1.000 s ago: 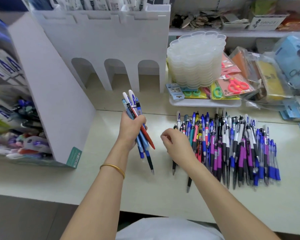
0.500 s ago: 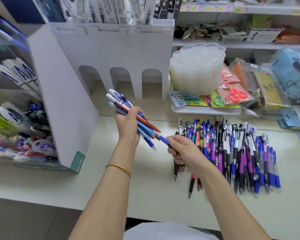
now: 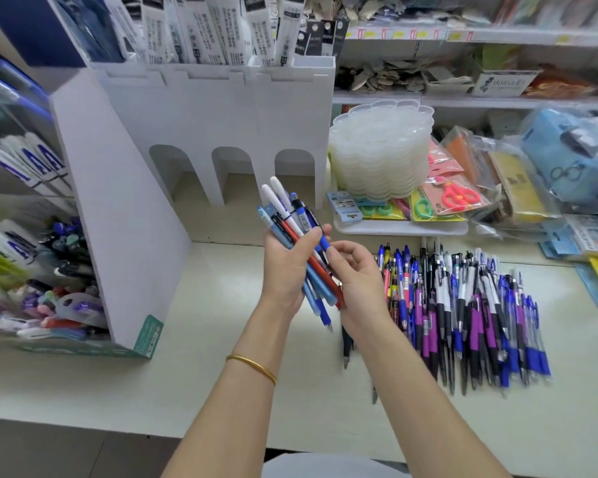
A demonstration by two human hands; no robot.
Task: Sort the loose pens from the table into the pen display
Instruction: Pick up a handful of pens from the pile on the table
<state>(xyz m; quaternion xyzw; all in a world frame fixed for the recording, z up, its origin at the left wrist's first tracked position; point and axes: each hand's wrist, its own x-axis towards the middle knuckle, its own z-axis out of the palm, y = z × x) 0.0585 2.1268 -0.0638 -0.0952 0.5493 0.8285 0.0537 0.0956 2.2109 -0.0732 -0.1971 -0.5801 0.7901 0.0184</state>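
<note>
Several pens, one bundle (image 3: 277, 202): left hand (image 3: 285, 270) is gripping it above the bench (image 3: 221, 339); right hand (image 3: 358, 281) is pinching its blue pen (image 3: 323, 241); many loose pens (image 3: 463, 305) are lying just beside.

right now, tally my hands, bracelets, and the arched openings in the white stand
hands: 2, left hand gripping the pen bundle, right hand pinching a blue pen
gold bracelet: 1
arched openings: 3
total: 6

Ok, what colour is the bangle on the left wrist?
Gold. The bangle shows clearly in the head view.
</note>
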